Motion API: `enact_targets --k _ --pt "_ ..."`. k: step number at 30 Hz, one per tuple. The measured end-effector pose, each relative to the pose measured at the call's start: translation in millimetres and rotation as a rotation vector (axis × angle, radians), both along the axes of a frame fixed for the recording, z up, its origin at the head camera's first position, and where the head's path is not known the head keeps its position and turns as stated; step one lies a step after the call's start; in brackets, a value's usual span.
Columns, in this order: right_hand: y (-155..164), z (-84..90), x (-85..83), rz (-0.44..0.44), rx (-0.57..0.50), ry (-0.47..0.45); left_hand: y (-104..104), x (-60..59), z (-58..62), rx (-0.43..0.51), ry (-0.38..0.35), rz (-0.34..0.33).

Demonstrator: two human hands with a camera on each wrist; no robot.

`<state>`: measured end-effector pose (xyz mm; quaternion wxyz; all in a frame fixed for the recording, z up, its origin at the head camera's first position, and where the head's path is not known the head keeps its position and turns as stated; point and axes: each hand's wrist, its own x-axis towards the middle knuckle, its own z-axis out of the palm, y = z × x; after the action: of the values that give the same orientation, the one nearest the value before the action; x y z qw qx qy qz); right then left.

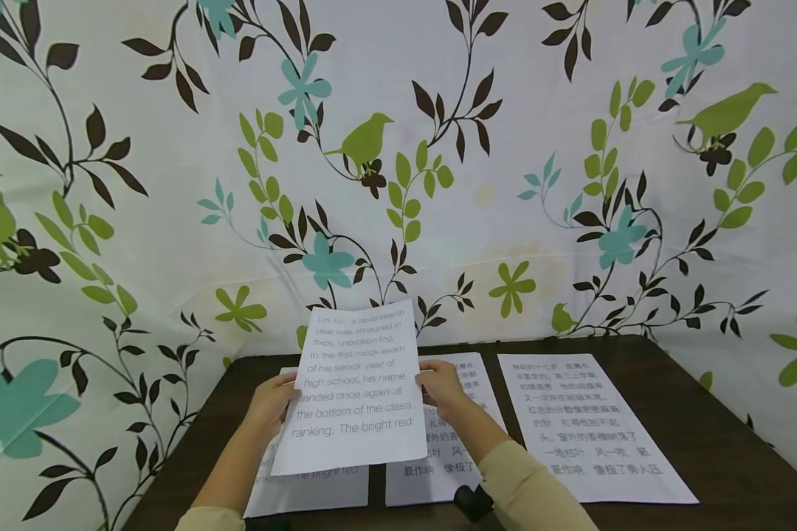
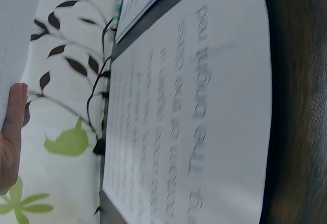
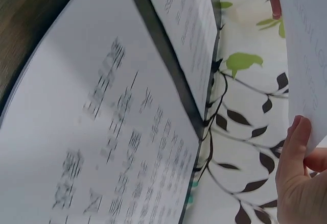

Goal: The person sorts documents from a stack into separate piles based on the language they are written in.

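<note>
A sheet of paper [image 1: 359, 383] printed with English text is held up over the table, tilted toward me. My left hand [image 1: 272, 402] pinches its left edge, thumb in front. On the opposite edge, my right hand [image 1: 443, 387] grips the sheet between thumb and fingers. The right wrist view shows the right hand [image 3: 299, 175] with fingers against the sheet's back. Below the raised sheet lies another English page [image 1: 312, 493], partly covered by it in the head view. The left wrist view shows this page [image 2: 235, 106] flat on the table.
Two stacks or sheets with Chinese text lie to the right: a middle page [image 1: 432, 483], partly behind the right hand and forearm, and a right page [image 1: 584, 428]. The dark table [image 1: 724, 450] ends at a wall cloth [image 1: 438, 214] printed with leaves and birds.
</note>
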<state>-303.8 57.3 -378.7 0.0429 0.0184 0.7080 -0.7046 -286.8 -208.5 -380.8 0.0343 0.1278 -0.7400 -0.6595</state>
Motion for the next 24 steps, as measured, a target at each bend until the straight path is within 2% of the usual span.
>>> enact_targets --k 13,24 --pt "-40 10.1 4.2 0.068 0.023 -0.006 -46 7.7 8.4 -0.045 -0.013 0.007" --pt "-64 7.6 3.9 0.045 -0.045 -0.046 -66 11.3 10.3 -0.106 -0.006 -0.014"
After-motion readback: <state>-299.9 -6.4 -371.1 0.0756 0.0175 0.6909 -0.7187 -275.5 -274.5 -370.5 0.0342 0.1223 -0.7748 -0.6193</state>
